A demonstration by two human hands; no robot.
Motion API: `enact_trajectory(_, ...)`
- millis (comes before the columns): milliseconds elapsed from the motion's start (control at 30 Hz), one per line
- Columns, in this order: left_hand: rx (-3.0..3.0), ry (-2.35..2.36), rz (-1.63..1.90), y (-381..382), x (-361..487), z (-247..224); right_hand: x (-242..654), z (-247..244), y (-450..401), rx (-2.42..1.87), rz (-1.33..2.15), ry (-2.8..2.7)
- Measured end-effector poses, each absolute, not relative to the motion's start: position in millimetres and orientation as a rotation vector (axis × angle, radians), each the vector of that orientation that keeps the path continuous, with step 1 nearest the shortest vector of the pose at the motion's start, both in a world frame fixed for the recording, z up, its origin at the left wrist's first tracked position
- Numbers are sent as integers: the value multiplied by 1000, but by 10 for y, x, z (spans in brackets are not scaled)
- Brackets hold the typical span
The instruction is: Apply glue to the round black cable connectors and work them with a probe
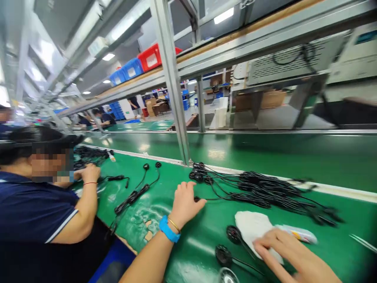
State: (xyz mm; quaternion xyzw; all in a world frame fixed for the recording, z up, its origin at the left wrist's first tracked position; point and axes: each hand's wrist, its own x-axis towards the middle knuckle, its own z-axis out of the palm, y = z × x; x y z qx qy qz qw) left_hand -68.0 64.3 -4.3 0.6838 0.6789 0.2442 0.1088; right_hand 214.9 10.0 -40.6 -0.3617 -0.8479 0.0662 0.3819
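My left hand [186, 202], with a blue band at the wrist, is over the green mat with thumb and fingers apart, beside a small black round piece [196, 199] on a cable. The fingertips are near a pile of black cables [265, 190] with round ends. At the lower right my right hand [287, 251] reaches over a white cloth [253, 228], its fingers touching or just above it; whether it grips the cloth is unclear. Two black round parts [224, 255] with cables lie left of the cloth. A white tube [299, 234] is behind the right hand.
At the left a person in a dark blue shirt [35, 208] works with black cables. A bundled cable [132, 198] lies between us. A metal post [173, 86] rises behind the mat, beside a green belt [265, 153]. Tweezers [363, 243] lie far right.
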Motion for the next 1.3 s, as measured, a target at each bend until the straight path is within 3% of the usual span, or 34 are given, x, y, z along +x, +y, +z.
enact_trajectory(200, 2024, 1918, 530, 791, -781, -202, 2445, -82, 422, -1599, -126, -2336)
enact_trajectory(367, 2061, 1922, 528, 802, -791, -221, 2372, 6, 905, -1698, -201, -2401)
enact_trajectory(733, 1950, 1840, 1047, 789, -705, -145, 2428, -106, 1247, -1929, -209, -2376)
enact_trajectory(933, 1823, 1715, 1311, 776, -684, -109, 2519, -103, 1207, -1817, -329, -2240)
enact_trajectory(1300, 1565, 1349, 1377, 706, -608, -30, 2806, 505, 396, -1374, -526, -2039)
